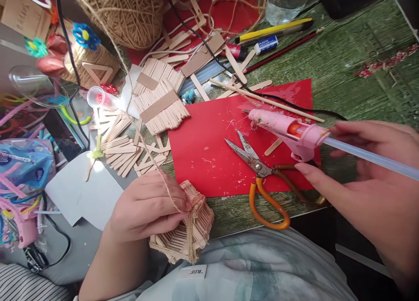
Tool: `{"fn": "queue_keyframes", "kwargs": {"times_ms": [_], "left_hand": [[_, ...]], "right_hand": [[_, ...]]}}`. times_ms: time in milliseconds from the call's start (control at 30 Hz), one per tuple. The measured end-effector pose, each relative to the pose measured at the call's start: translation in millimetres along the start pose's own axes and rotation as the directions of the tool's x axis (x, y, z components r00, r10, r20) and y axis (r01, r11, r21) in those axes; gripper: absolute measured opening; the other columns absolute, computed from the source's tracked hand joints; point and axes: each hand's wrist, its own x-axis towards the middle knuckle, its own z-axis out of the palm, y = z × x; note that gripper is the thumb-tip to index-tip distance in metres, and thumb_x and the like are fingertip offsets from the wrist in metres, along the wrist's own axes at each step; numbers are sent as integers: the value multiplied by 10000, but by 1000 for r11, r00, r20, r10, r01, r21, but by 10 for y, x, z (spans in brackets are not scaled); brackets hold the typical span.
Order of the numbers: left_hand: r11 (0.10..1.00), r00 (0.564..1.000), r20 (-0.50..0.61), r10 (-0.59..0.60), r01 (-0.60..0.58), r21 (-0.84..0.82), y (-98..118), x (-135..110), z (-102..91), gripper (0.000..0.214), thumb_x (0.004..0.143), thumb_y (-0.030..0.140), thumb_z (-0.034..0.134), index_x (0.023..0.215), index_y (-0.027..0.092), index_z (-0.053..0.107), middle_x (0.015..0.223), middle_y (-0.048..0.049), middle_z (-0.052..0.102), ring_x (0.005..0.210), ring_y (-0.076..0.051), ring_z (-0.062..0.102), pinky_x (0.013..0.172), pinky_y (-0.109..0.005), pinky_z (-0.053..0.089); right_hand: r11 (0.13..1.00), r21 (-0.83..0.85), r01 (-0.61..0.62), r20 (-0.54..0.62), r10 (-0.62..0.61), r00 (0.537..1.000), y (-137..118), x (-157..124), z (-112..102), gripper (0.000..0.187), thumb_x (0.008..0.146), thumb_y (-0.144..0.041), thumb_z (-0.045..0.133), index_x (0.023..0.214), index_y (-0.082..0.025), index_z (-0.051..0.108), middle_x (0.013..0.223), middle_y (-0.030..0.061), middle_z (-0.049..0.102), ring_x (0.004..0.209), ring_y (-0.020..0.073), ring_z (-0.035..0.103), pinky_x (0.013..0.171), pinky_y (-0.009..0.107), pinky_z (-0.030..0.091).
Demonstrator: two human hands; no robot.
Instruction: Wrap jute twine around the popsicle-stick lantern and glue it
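My left hand (pixel 149 207) is closed round a small house made of craft sticks (pixel 191 229), held at the table's near edge. Its fingers pinch a jute string (pixel 153 161) against the wrapped part. The string runs up to a big ball of twine (pixel 124 12). My right hand (pixel 366 170) sits at the rear of a pink glue gun (pixel 288 130), fingers loosely curved by the trigger and the clear glue stick (pixel 373 157). The gun's nozzle points left over a red paper sheet (pixel 209 152).
Orange-handled scissors (pixel 262 178) lie on the red sheet's near edge. Panels and loose craft sticks (pixel 160 104) spread left of it. A black cable (pixel 229 74), pencils, an eraser (pixel 266 44) and a water bottle (pixel 284 1) lie at the back. Pipe cleaners and packets crowd the left.
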Motion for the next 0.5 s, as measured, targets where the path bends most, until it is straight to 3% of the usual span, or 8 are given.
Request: {"fn": "queue_keyframes", "kwargs": {"times_ms": [33,100,233,367,500], "left_hand": [[1000,1000,-1,-13,13,5,6,0,2,160,956,141,708,1109,186,719,827,-85,813,784,-207,792,731,-329,639],[999,999,-2,-33,33,15,20,3,6,179,942,121,719,1113,174,713,809,-88,800,774,-208,783,726,-331,633],[999,999,1,-37,37,15,38,-2,7,196,909,68,731,1090,139,706,810,-100,788,797,-213,776,740,-336,637],[999,999,-6,-46,46,16,32,-26,-3,225,880,32,737,1083,122,703,825,-107,786,812,-216,774,746,-334,637],[998,999,-6,-53,53,20,27,-41,-8,224,884,41,735,1091,122,700,830,-112,786,821,-224,776,747,-339,635]], "right_hand": [[1000,13,-7,24,6,1000,-26,46,24,634,787,-534,878,1308,-220,700,1284,129,700,1098,321,692,951,442,551],[999,51,-9,94,4,996,-90,126,56,479,862,-513,806,1254,-248,732,1299,89,722,1175,310,699,1006,425,545],[991,128,-37,159,16,987,-164,171,67,197,907,-366,736,1080,-276,754,1175,22,775,1082,265,738,961,390,557],[941,334,-51,119,12,993,-154,93,22,325,794,-220,799,1107,-280,734,1138,38,778,1002,273,747,828,378,580],[864,502,-50,253,-91,963,-190,6,-68,336,756,-136,762,1050,-291,706,1211,62,767,1032,317,768,789,407,626]]}}
